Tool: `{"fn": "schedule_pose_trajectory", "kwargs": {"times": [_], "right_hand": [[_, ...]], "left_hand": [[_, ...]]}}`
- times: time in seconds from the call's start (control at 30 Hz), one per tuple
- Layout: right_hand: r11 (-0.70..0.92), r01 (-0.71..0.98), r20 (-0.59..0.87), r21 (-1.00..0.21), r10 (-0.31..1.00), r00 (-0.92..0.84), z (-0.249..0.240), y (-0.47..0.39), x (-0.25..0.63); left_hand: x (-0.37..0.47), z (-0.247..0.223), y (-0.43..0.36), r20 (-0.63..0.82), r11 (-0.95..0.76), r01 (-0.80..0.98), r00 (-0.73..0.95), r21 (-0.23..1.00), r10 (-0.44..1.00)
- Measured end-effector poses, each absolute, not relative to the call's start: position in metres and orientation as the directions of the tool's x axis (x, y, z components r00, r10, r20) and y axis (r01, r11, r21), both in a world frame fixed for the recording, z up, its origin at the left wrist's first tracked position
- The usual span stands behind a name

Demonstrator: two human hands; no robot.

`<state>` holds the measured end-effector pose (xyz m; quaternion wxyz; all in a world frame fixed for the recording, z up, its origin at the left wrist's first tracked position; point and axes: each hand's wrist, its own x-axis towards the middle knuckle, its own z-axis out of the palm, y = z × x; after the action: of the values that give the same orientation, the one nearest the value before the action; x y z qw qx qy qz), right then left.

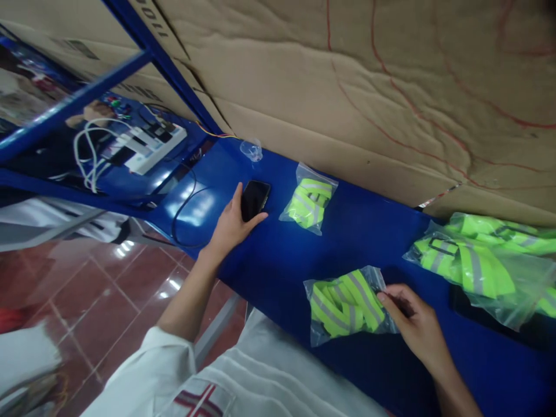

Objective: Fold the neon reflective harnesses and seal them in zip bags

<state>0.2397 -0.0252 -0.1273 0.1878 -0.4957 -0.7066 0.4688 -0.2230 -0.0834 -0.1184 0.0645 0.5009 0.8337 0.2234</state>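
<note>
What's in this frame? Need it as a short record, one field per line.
left_hand: left hand at the dark phone, thumb and finger spread around it; firm grip unclear
right_hand: right hand pinching the edge of the front bag
bag_contents: neon yellow-green bands with grey stripes
other_bags: middle bag right of the phone; bag group at far right, overlapping, count unclear
surface: blue tabletop
behind: cardboard
left_side: white power strip with cables plugged in
</note>
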Motion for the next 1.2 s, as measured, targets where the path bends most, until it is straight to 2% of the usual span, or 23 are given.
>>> {"fn": "schedule_pose_trajectory", "kwargs": {"times": [0.13,0.37,0.53,0.7,0.83,0.97,1.13,1.2], "right_hand": [[0.053,0.547,-0.220,-0.836,0.880,-0.422,-0.131,-0.025,0.241],[0.015,0.573,-0.257,-0.819,0.884,-0.390,-0.135,-0.021,0.245],[0.009,0.565,-0.255,-0.825,0.886,-0.388,-0.129,-0.020,0.241],[0.019,0.562,-0.243,-0.827,0.889,-0.388,-0.127,-0.019,0.240],[0.019,0.559,-0.245,-0.829,0.886,-0.393,-0.130,-0.017,0.243],[0.025,0.548,-0.244,-0.836,0.878,-0.413,-0.132,-0.017,0.245],[0.029,0.544,-0.235,-0.838,0.882,-0.409,-0.131,-0.018,0.245],[0.029,0.544,-0.228,-0.839,0.888,-0.399,-0.131,-0.019,0.245]], "left_hand": [[-0.212,-0.121,-0.134,0.279,0.366,0.865,-0.466,0.343,0.840],[-0.210,-0.128,-0.175,0.241,0.367,0.903,-0.416,0.223,0.877],[-0.226,-0.125,-0.137,0.258,0.391,0.889,-0.447,0.240,0.857],[-0.252,-0.122,-0.097,0.242,0.329,0.906,-0.394,0.267,0.887],[-0.259,-0.125,-0.093,0.234,0.268,0.902,-0.357,0.339,0.904],[-0.252,-0.129,-0.106,0.231,0.295,0.880,-0.396,0.372,0.889],[-0.244,-0.125,-0.121,0.236,0.321,0.888,-0.406,0.328,0.883],[-0.244,-0.124,-0.127,0.288,0.314,0.902,-0.398,0.297,0.871]]}}
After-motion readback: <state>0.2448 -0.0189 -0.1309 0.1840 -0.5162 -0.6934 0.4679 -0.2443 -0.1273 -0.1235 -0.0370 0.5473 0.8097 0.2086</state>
